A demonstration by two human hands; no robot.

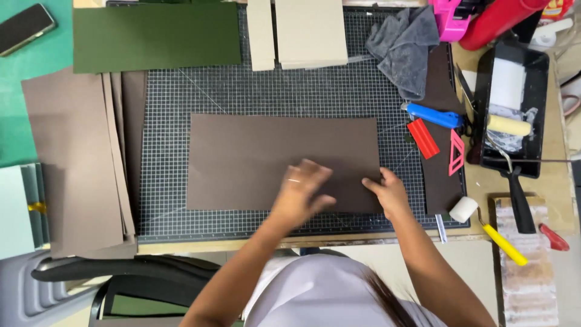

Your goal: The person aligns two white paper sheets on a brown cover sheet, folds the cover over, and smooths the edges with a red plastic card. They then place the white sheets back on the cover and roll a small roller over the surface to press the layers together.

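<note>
Brown sheet (266,160) already laid flat and roughly square in the middle of the gridded cutting mat (181,97), nothing glued or stacked on it yet as far as could be seen. Left hand (301,192) spread open, fingers splayed, palm pressed on the sheet's lower right part, gripping nothing; blurred, so probably smoothing. Right hand (387,192) at the sheet's lower right corner, fingers loosely curled on the edge, pinning rather than grasping. Judged an early stage: covering paper positioned only. Grey boards (310,31) lay unused at the mat's top edge, glue roller (509,125) parked in its black tray (541,66).

Surface crowded: stack of brown sheets (72,163) left of the mat, dark green sheet (156,36) at upper left, grey cloth (405,45), blue-handled tool (433,115), red scraper (422,138), pink triangle (457,152), white yellow-handled roller (484,227) at right. Phone (24,25) on a green area at far left. Black chair (121,272) below. Room otherwise out of view.
</note>
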